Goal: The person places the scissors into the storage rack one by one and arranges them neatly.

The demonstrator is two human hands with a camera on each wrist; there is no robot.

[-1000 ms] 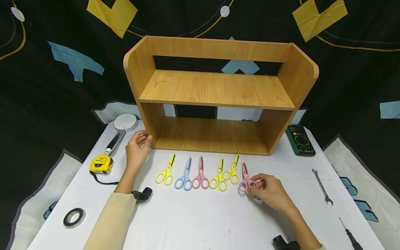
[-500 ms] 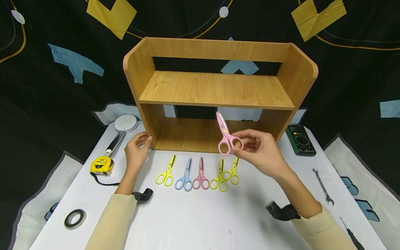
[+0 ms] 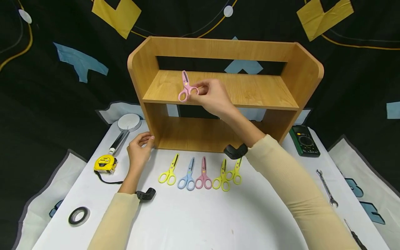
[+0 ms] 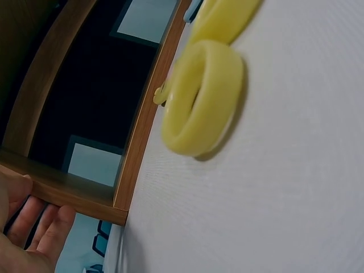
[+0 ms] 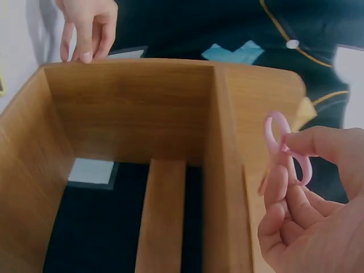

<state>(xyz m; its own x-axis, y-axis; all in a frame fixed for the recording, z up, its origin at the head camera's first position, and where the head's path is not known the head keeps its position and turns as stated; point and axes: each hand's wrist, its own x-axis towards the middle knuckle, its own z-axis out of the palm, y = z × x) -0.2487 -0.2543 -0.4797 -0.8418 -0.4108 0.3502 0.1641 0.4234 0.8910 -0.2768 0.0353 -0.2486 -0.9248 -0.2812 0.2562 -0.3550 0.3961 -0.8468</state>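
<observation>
The right hand (image 3: 212, 97) pinches a pink pair of scissors (image 3: 186, 88) by the handle loops, blades pointing up and away, and holds it over the left part of the upper board of the wooden shelf (image 3: 307, 74) — by the look of it, the step of setting this pair onto that board. I cannot tell whether the loops already touch the wood. The right wrist view shows thumb and fingers curled round the pink loops (image 5: 287, 149), so the grip is firm. Judging from this, the next move calls for lowering the pair flat onto the board and letting the fingers go.

The left hand (image 3: 139, 147) rests against the near left corner of the shelf, fingers loosely bent on the side panel's edge and gripping nothing — it seems to steady the shelf.

On the white table (image 3: 200, 222), near the shelf's front, lie five more scissors in a row (image 3: 200, 172): yellow, blue, pink and two yellow. A tape measure (image 3: 105, 163), a roll of tape (image 3: 78, 215) and a shower head (image 3: 126, 123) lie to the left; a multimeter (image 3: 304, 140) and a wrench (image 3: 326, 188) to the right. Nothing blocks the upper board.
</observation>
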